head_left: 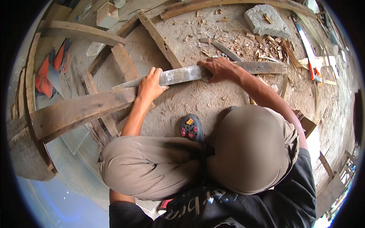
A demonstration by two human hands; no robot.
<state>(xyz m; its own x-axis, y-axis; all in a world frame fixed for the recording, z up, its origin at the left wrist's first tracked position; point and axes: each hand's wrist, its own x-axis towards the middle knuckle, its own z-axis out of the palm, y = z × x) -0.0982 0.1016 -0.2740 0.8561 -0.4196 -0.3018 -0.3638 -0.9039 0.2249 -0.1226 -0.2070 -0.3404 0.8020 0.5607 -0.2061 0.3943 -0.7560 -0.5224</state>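
Observation:
A narrow, weathered wooden plank (182,76) runs crosswise in front of my bent knees. My left hand (150,86) is closed over it near its left part, fingers on the far edge and thumb on the near side. Further right, my right hand (219,70) grips the same plank from above, and the plank's right end sticks out beyond my forearm. Its left end lies along a thicker brown beam (83,110), which belongs to or rests on a rough wooden frame (123,60). Behind my right hand, a thin dark strip of wood (225,50) lies on the ground.
A hand saw (306,47) with an orange handle lies at the right. Wood chips (262,49) are scattered below a grey stone block (266,21). A long beam (228,4) lies at the far side. Orange-and-dark material (47,78) sits at the left. A grey clog (192,128) covers my foot.

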